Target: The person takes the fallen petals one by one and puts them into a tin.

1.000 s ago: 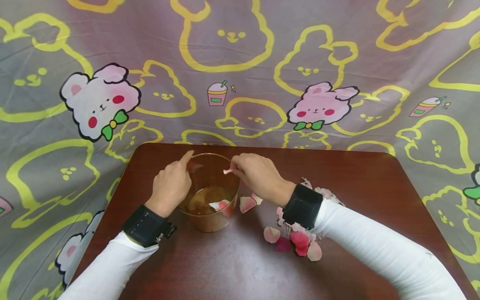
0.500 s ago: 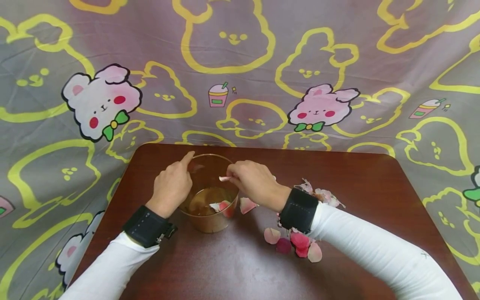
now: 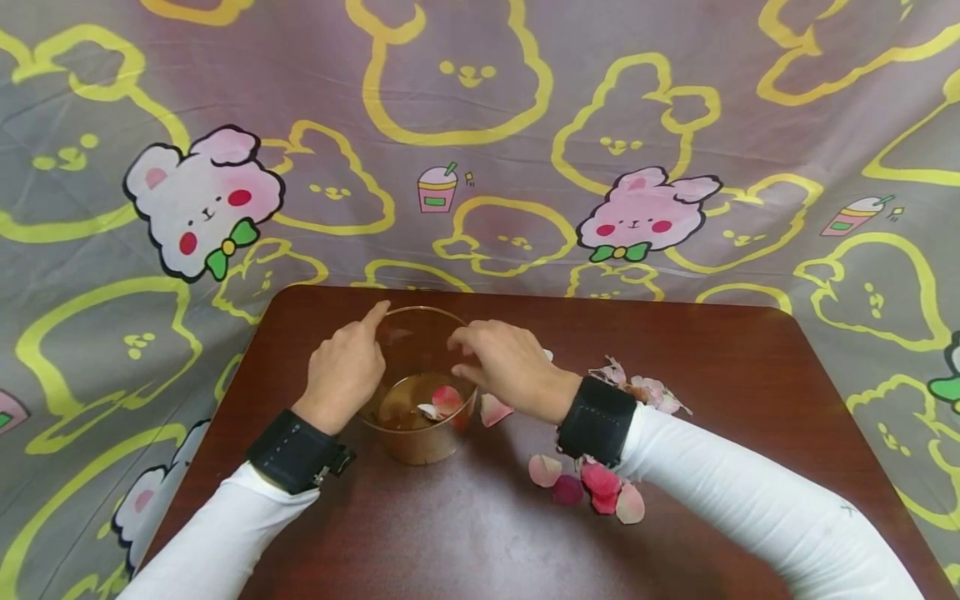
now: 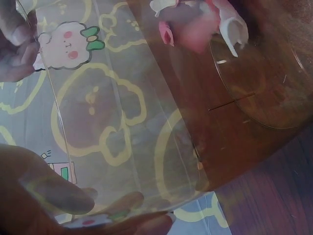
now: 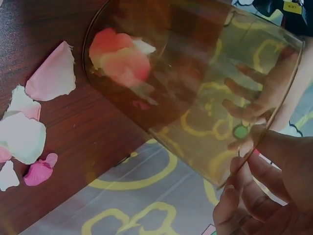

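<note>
A clear cup (image 3: 417,446) stands on the dark wooden table (image 3: 750,400). My left hand (image 3: 341,371) grips its left side, with the index finger raised along the rim. Through the cup wall (image 4: 122,122) the curled fingers (image 4: 58,198) show in the left wrist view. My right hand (image 3: 498,358) hovers over the right rim with relaxed fingers and holds nothing. Pink and white petals (image 3: 446,402) lie at the cup's bottom, and show as petals (image 4: 200,24) and petals (image 5: 120,56) in the wrist views. The right hand's fingers (image 5: 254,196) are beside the cup (image 5: 195,88).
Loose pink and white petals lie right of the cup: one petal (image 3: 495,408) by its base, a cluster (image 3: 592,487) under my right wrist, more petals (image 3: 641,390) behind it, and petals (image 5: 54,73) in the right wrist view. A bunny-print cloth (image 3: 480,125) hangs behind the table.
My right hand carried a pale petal leftward over the cup's rim and let it go; the fingers have relaxed and the petal now lies in the cup. The left hand stayed put.
</note>
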Demonstrator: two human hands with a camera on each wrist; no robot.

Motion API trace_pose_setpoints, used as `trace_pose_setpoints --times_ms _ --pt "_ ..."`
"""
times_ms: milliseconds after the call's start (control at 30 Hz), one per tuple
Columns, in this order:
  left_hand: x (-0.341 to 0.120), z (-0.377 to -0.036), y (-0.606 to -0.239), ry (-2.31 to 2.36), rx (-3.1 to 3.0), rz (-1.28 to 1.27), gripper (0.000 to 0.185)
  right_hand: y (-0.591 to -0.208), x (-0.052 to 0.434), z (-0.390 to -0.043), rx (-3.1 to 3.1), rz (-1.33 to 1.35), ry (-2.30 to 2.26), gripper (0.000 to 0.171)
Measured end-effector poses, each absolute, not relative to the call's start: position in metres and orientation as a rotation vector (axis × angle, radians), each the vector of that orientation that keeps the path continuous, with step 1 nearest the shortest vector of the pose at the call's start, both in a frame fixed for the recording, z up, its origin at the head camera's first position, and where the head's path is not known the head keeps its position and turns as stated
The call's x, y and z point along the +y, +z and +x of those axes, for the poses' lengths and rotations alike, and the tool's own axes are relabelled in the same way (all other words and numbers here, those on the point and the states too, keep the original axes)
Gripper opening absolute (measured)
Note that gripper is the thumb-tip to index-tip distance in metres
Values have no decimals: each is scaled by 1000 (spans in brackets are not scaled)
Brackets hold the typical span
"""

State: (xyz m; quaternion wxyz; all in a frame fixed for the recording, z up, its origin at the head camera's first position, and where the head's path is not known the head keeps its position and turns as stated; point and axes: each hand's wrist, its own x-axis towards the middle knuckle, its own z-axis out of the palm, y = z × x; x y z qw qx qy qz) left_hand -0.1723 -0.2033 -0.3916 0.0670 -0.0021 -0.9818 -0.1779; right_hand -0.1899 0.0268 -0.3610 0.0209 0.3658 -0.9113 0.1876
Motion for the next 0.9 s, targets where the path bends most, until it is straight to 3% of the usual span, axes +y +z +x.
trace_pose_setpoints --times_ms 500,900 --pt "-202 -171 -391 -548 -2938 -15 56 -355 36 -203 -2812 1048 688 22" --pt "-203 -172 -394 -525 -2928 -20 55 -364 65 -233 -2901 794 882 24"
